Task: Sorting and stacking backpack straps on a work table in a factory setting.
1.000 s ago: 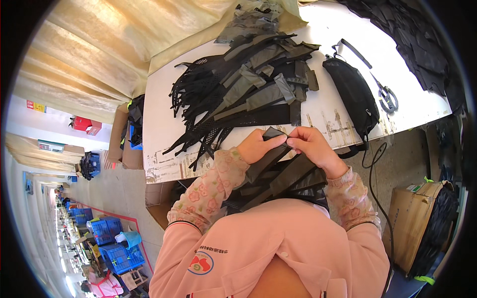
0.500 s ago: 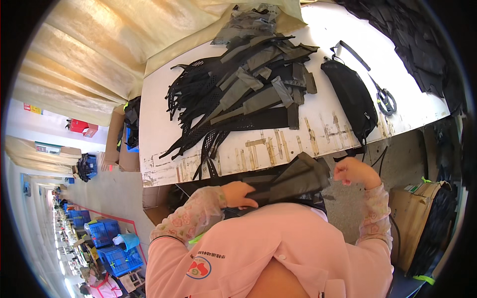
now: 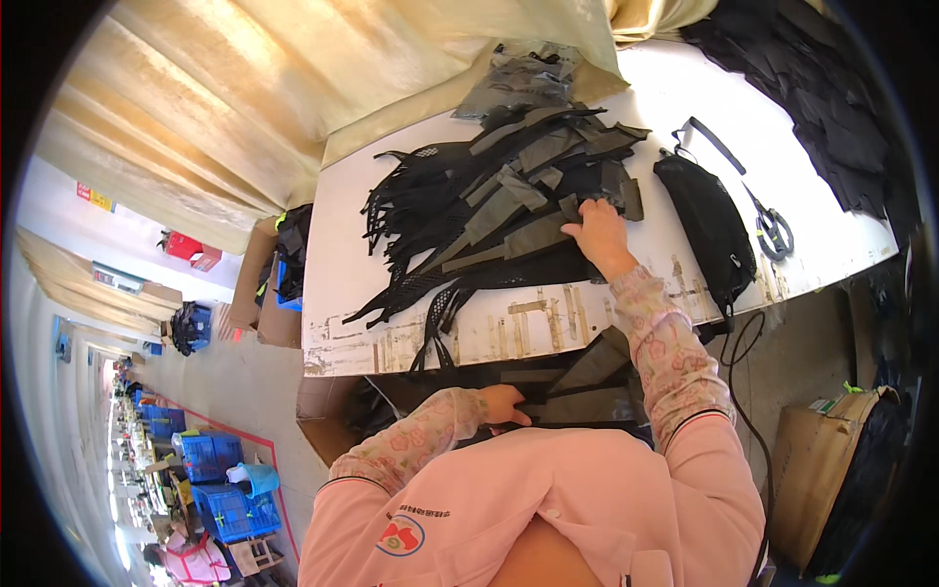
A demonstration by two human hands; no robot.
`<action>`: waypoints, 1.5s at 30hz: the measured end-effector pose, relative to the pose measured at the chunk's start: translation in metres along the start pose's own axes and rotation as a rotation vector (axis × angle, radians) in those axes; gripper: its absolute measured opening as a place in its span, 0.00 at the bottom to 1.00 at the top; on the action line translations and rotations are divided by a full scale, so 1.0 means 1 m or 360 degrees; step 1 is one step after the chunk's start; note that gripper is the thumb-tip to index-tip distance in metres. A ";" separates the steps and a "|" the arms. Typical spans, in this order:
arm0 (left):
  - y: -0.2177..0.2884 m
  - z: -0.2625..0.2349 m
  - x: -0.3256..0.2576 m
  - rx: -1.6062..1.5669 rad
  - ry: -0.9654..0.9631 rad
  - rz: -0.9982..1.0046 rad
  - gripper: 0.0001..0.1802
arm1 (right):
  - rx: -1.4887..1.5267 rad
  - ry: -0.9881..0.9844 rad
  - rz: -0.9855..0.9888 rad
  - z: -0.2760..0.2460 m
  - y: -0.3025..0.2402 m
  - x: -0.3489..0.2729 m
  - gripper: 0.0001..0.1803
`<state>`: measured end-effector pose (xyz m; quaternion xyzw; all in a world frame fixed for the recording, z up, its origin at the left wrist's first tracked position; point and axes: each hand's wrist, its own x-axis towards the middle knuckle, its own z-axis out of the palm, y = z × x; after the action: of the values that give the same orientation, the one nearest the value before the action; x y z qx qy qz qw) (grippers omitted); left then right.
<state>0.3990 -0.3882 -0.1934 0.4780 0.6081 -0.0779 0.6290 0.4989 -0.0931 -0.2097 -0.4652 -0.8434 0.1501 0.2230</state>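
My right hand (image 3: 601, 238) reaches over the table onto a pile of black mesh straps (image 3: 469, 220) with grey-brown fabric ends. Its fingers lie on those ends at the right side of the pile, with the thumb spread away from them; nothing is visibly gripped. Low at the table's front edge, my left hand (image 3: 502, 405) curls over dark fabric pieces (image 3: 587, 377) gathered in front of my body. The fabric passes between its thumb and fingers, and some of the fingers are hidden.
A black zippered pouch (image 3: 706, 230) lies right of the pile, with scissors (image 3: 773, 233) beyond it. Dark fabric (image 3: 807, 108) covers the far right. A clear plastic bag (image 3: 518, 83) sits behind the pile. A cardboard box (image 3: 817, 470) stands at lower right, and a cable hangs nearby.
My right hand has moved from beside the gathered fabric, forward and left, onto the strap pile. My left hand stays at the gathered fabric. The whole view has shifted slightly.
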 end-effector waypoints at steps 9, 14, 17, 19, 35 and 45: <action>0.036 -0.041 -0.036 0.0515 0.0727 0.0505 0.26 | 0.0149 0.0161 -0.0097 0.001 -0.003 -0.017 0.15; 0.058 -0.112 0.002 0.0353 0.2140 0.1246 0.20 | 0.0575 0.0172 -0.0494 -0.020 -0.011 -0.041 0.09; 0.075 -0.131 0.009 0.0494 0.2205 0.1493 0.16 | 0.0831 0.0073 -0.0586 -0.060 -0.034 -0.079 0.09; 0.082 -0.128 0.009 0.0275 0.1883 0.1310 0.14 | 0.0764 0.0233 -0.0550 -0.064 -0.034 -0.093 0.10; 0.087 -0.108 0.005 0.0017 0.1417 0.1110 0.14 | 0.0785 0.0180 -0.0707 -0.071 -0.033 -0.098 0.07; 0.092 -0.078 -0.007 0.0389 0.1693 0.1419 0.12 | 0.1957 -0.0487 0.0486 -0.068 -0.018 -0.100 0.10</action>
<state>0.4057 -0.2886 -0.1256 0.7221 0.5662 0.3638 0.1600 0.5685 -0.1846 -0.1667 -0.3407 -0.5502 0.7000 0.3020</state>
